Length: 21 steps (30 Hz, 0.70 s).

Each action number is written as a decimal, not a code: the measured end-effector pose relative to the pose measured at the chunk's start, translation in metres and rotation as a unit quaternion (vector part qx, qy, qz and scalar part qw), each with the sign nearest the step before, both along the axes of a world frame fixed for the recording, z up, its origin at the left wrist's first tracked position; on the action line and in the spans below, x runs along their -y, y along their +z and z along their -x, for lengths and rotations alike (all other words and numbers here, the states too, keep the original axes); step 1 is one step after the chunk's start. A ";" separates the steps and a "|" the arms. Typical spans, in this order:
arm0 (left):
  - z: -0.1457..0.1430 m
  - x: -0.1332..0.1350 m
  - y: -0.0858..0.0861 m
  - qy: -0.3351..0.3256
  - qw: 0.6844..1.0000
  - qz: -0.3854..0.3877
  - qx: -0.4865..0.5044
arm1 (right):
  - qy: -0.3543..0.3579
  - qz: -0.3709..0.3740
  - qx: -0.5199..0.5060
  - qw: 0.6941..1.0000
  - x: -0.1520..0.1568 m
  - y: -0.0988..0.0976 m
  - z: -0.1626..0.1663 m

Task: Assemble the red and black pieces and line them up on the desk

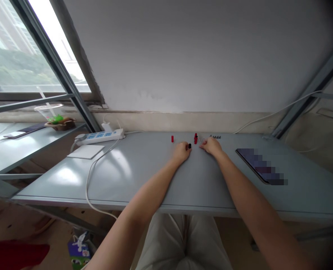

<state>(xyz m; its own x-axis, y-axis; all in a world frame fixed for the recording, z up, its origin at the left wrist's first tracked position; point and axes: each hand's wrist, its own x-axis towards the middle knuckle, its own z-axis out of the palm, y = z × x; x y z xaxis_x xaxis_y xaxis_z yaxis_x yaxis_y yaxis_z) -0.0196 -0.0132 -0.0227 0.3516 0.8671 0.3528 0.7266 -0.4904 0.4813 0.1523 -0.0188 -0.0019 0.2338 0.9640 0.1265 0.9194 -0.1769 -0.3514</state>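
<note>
Both my arms reach forward over a grey table (144, 176). My left hand (181, 152) rests on the tabletop with its fingers curled round a small black part (189, 146). My right hand (211, 145) lies just to the right, fingers bent in a pinch near a small red and black piece (195, 138); what it holds is too small to make out. A separate small red piece (172, 138) stands to the left of my left hand. A short row of tiny dark parts (215, 137) lies behind my right hand.
A phone (260, 165) lies flat on the right of the table. A white power strip (100, 136) with a trailing cable and a white pad (86, 151) are at the left. A drink cup (48, 111) stands on the side shelf by the window.
</note>
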 end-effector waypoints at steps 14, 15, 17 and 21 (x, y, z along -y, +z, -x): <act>-0.031 -0.026 -0.006 0.035 0.992 0.078 0.088 | -0.010 0.015 0.015 1.000 0.004 0.006 0.003; -0.032 -0.028 -0.007 0.031 0.993 0.076 0.090 | -0.009 0.017 0.015 1.000 0.004 0.006 0.004; -0.034 -0.030 -0.008 0.024 0.994 0.072 0.083 | -0.009 0.023 0.018 1.000 0.004 0.007 0.004; -0.034 -0.029 -0.007 0.023 0.995 0.068 0.066 | 0.000 0.027 0.028 0.999 0.004 0.008 0.005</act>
